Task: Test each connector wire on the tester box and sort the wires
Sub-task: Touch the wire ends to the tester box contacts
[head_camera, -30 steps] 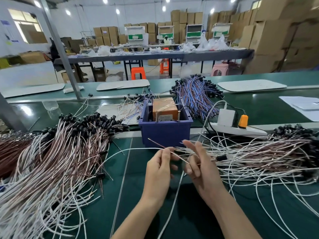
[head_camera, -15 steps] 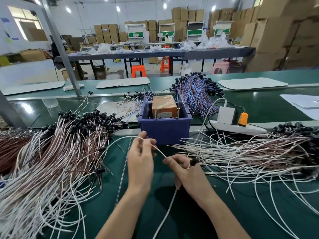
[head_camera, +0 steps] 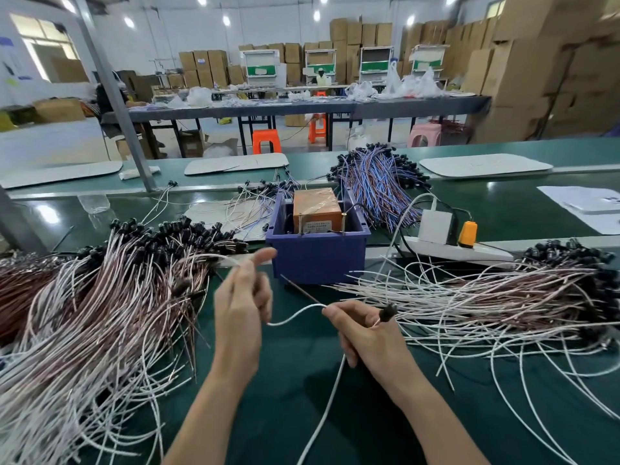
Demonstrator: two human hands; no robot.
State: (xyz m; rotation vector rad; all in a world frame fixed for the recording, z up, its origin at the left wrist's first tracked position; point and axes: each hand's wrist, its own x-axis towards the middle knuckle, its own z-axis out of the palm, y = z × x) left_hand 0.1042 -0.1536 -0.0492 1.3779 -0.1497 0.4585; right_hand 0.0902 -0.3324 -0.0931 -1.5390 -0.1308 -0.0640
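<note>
White wire (head_camera: 295, 315) arcs between your two hands, above the green table (head_camera: 285, 374) and just in front of the blue bin (head_camera: 318, 263). Your left hand (head_camera: 240, 310) is raised with its back to you, fingers curled round the wire and thumb stuck out toward the bin. A white strand enters the top of that hand from the left; whether it is the same wire cannot be told. Your right hand (head_camera: 365, 333) pinches the wire just behind its black connector (head_camera: 387, 312), which juts out on the right of the hand, near the tips of the right pile (head_camera: 486, 297). A further white length drops from under this hand to the lower edge of view. A thin brown lead (head_camera: 298, 290) slants from your right fingertips toward the bin. The orange tester (head_camera: 315, 206) sits inside the bin, apart from both hands. The left pile (head_camera: 100, 297) lies beside your left hand, with blue wires (head_camera: 379, 186) behind the bin and a power strip (head_camera: 449, 251) to its right.
</note>
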